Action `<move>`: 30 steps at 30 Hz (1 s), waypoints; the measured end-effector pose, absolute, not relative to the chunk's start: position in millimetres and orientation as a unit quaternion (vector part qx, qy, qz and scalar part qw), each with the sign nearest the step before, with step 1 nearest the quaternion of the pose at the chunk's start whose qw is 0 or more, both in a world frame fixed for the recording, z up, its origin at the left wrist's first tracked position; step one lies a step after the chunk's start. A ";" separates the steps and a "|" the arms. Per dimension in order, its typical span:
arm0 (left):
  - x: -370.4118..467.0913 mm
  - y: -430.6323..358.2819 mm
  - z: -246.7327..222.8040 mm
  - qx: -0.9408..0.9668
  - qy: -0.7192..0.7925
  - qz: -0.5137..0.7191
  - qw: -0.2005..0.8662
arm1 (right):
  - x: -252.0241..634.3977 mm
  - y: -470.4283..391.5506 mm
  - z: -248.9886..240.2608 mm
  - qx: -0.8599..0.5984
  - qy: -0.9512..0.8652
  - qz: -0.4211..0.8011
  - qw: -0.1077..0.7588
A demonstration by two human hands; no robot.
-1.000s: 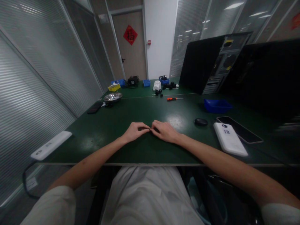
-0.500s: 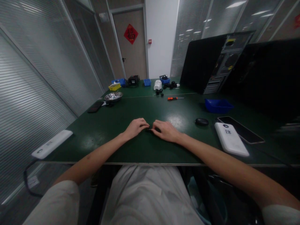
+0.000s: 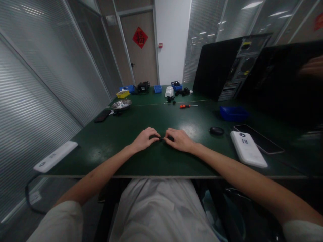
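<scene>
Near the middle of the green table (image 3: 141, 163), my left hand (image 3: 146, 139) and my right hand (image 3: 178, 139) face each other with a narrow gap between their fingertips. A small dark part (image 3: 161, 138) with a thin shiny bit lies in that gap. Thumb and fingers of my left hand are pinched at its left side. My right hand pinches at its right side, fingers curled. The part is too small to name, and the fingers hide some of it.
A black mouse (image 3: 216, 131), a white device (image 3: 248, 149), a dark phone (image 3: 258, 139) and a blue tray (image 3: 234, 113) lie to the right. Farther back are an orange screwdriver (image 3: 185, 106) and a metal bowl (image 3: 121, 104). Another person's hand (image 3: 313, 67) shows at the right edge.
My left hand's fingers have shifted slightly, with more space between thumb and fingers. My right hand has barely moved. Another person's hand has appeared at the upper right.
</scene>
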State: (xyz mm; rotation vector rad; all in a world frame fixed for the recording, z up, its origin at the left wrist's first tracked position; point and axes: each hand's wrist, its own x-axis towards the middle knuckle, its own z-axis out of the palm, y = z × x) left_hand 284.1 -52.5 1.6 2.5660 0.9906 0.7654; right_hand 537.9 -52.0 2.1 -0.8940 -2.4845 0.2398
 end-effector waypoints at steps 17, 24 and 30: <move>29.9 2.8 3.6 0.604 0.762 0.232 0.013 | 539.6 -52.1 3.9 -0.329 -0.909 0.097 0.237; -46.9 -21.3 3.7 0.482 0.846 0.214 -0.076 | 540.3 -50.5 2.4 -0.329 -0.909 0.103 0.235; -44.0 -18.6 -0.5 0.493 0.843 0.195 -0.097 | 540.3 -51.4 3.5 -0.327 -0.910 0.105 0.234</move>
